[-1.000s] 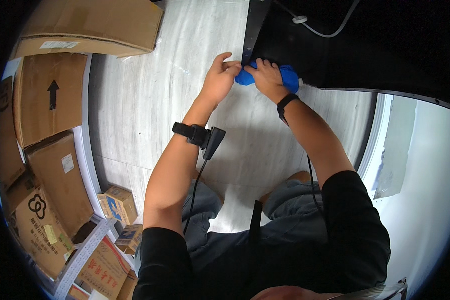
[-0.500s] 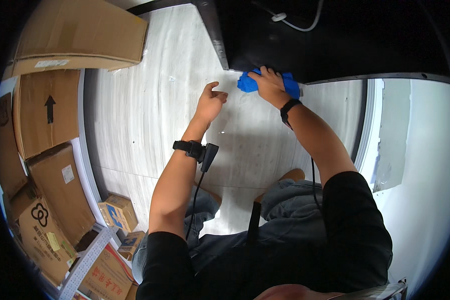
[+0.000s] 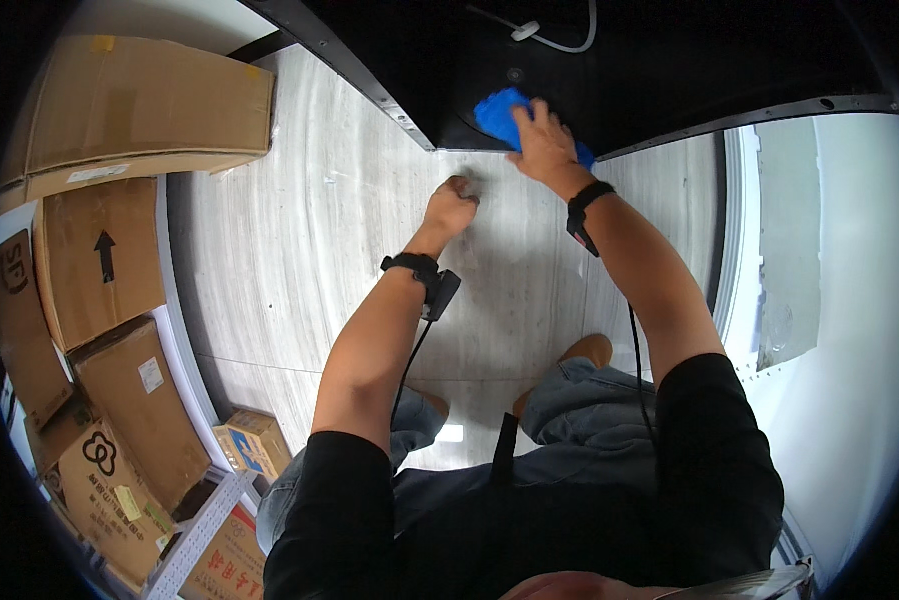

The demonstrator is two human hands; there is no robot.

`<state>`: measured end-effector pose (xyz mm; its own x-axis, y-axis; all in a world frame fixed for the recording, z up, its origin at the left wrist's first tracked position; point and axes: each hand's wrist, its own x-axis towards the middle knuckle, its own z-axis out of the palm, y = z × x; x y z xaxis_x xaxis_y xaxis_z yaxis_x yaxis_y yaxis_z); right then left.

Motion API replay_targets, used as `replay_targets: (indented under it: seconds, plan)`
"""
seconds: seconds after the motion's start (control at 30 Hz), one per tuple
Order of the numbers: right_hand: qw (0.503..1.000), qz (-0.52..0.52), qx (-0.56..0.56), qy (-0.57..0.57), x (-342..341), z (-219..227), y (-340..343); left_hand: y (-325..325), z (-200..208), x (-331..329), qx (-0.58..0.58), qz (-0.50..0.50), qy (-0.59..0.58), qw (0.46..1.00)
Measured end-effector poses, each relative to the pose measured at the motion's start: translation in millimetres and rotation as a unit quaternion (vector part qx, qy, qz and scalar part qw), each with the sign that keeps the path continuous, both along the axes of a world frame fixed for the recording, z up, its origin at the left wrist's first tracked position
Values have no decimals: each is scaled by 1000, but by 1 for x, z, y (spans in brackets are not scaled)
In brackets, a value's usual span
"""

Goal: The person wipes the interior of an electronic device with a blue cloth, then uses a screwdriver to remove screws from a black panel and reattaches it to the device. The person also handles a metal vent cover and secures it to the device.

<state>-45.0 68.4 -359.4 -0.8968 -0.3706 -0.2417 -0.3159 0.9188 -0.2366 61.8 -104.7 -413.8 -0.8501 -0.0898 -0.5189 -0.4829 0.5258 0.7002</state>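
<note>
Since the earlier frame, our left hand (image 3: 453,207) is dropping away from the cloth (image 3: 503,112) and curling into a loose fist over the pale floor (image 3: 300,240), holding nothing. Our right hand (image 3: 542,140) is pressing flat on the blue cloth, fingers spread and only slightly bent, pinning it rather than gripping it. We are keeping the cloth on the black surface (image 3: 670,60), just inside its metal edge (image 3: 370,85). A white cable (image 3: 555,38) is lying farther back on that surface. Cardboard boxes (image 3: 120,260) are standing well apart on our left. We judge two risks: the cloth, pinned by one flat palm only, could bunch or slide off the edge; a long sweep could snag the cable.
</note>
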Motion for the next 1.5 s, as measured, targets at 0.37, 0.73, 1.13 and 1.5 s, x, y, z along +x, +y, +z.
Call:
replay_targets:
  seconds: [0.37,0.73,1.13,1.5]
  plan:
    - [989,77,113,-62,4,-2,-3,-14,14,-30,-161,-157,61,973]
    - [983,115,139,-43,-30,-28,-57,-6,11,-38,-298,-288,-45,909]
    - [996,48,67,-13,-67,-57,-93,-6,19,-42,-300,-265,-63,914]
    - [990,102,70,-66,-46,-43,-55,-6,17,-50,-340,-307,-65,887]
